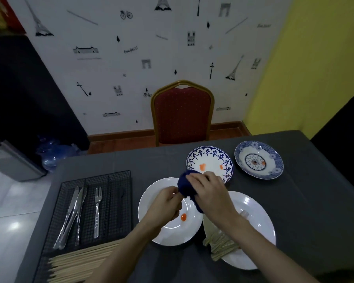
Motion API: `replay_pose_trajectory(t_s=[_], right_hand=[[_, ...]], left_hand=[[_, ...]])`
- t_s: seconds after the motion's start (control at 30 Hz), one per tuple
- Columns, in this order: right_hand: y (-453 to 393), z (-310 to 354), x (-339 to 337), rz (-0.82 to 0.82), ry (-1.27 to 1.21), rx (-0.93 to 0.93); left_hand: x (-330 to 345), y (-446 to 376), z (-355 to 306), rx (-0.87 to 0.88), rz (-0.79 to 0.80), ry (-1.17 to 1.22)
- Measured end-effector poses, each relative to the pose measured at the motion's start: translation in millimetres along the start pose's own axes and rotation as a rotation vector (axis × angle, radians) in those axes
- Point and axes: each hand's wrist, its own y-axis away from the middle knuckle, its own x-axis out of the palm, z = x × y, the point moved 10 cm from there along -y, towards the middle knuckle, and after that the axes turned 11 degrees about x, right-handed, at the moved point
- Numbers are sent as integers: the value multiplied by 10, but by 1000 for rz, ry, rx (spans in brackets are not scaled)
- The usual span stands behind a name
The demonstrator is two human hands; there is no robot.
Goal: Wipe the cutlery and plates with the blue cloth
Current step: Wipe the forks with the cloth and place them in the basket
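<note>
The right hand (207, 188) has its grip clamped on the bunched blue cloth (185, 185). The left hand (168, 203) curls shut at the cloth's 8 o'clock edge; what it pinches is hidden. Both hover over a white plate (151, 203) bearing an orange smear (183, 217). At 9 o'clock on the tabletop (305, 201), a wire tray (119, 201) holds knives (73, 213) and a fork (97, 209).
</note>
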Motion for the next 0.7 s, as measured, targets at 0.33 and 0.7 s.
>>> replay_pose_trajectory(t_s=[0.33,0.7], right_hand=[[-76,-177,-46,-79,12,64],[-363,-247,-125,-44,-65,139]], left_hand=[[-20,-34,-109,30,-8,7],[-109,-102,-277,74,-45,80]])
